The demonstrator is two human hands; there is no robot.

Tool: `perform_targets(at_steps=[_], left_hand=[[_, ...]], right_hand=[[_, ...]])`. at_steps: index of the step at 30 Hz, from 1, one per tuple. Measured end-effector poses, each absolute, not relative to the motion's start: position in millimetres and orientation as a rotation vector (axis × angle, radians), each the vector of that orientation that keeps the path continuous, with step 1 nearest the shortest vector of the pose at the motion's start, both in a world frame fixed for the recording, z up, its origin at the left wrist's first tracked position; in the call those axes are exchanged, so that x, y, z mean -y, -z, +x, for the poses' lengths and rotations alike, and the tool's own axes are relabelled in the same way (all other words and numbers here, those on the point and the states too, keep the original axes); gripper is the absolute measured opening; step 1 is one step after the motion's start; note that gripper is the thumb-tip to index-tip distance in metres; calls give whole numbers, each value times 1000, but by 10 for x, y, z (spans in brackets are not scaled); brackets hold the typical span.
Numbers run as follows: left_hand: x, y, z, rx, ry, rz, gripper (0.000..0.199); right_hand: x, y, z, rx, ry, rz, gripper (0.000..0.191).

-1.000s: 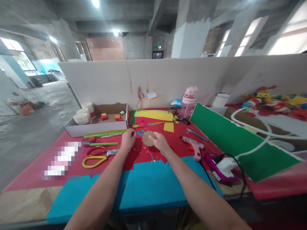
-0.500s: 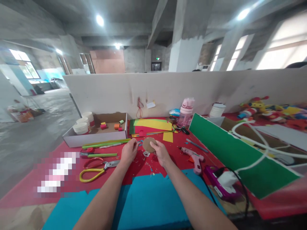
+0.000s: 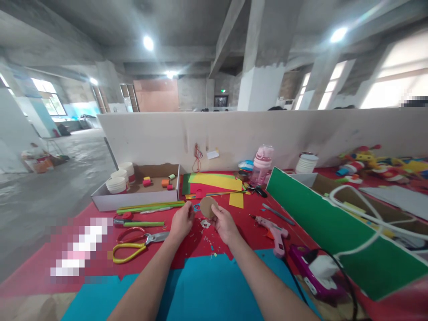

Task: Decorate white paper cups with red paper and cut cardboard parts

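Note:
My right hand (image 3: 226, 224) grips a round brown cardboard disc (image 3: 207, 207) by its right edge, thumb on the face towards me. Just left of the disc, my left hand (image 3: 182, 220) is closed with its fingertips pinched together. A small blue paper ring (image 3: 196, 207) shows right at those fingertips; whether they hold it or it lies on the table behind them, I cannot tell. Below the disc, a small white piece (image 3: 205, 224) lies on the red table cover (image 3: 200, 243) among tiny paper scraps.
Scissors (image 3: 133, 245) and green strips (image 3: 143, 224) lie left. A pink glue gun (image 3: 272, 229) and purple power strip (image 3: 314, 278) are right, beside a green-sided box (image 3: 321, 227). Coloured paper (image 3: 214, 180), a pink bottle (image 3: 261, 165) and a shallow box (image 3: 133, 200) stand behind; blue sheet (image 3: 214, 285) in front.
The whole view has shifted, so the table appears slightly lower. Both hands keep nearly the same places, and the cardboard disc stays in my right hand.

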State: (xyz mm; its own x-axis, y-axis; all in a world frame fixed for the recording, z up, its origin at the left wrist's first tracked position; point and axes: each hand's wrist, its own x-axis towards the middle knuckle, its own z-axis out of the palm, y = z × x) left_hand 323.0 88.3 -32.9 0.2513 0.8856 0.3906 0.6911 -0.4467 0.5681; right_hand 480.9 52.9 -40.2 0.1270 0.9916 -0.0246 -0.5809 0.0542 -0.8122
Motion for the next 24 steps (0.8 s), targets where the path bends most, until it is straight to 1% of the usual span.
perform_targets(at_steps=[3,5,8,12,14,18,20,23,24], left_hand=[[-850,290,3224,-1516,-1013,2315,13],[-835,263,3214,-1515,-1077,2311,14],[-832,253,3210,-1430,-1190,2232,13],[-842,290,3256,-1261,-1352,2090,18],[-843,306,3289,-1136,-1371,2017,21],[-857,305,3318,-821,-1234,1809,23],[-871,291,3313,-833,-1225,1708,28],[-875,267,3309,-984,-1295,1630,43],[-868,262,3314,-985,-1293,1606,46]], right_hand=[[-504,373,4805,651,-1384,-754,36],[-471,355,4770,681,-1463,-723,35],[-410,345,4684,775,-1563,-696,36],[-354,352,4599,899,-1605,-681,37],[-353,355,4594,961,-1564,-684,37],[-396,349,4640,989,-1410,-747,38],[-422,345,4674,940,-1371,-796,41],[-448,346,4712,839,-1326,-839,43],[-453,350,4717,819,-1309,-839,43]])
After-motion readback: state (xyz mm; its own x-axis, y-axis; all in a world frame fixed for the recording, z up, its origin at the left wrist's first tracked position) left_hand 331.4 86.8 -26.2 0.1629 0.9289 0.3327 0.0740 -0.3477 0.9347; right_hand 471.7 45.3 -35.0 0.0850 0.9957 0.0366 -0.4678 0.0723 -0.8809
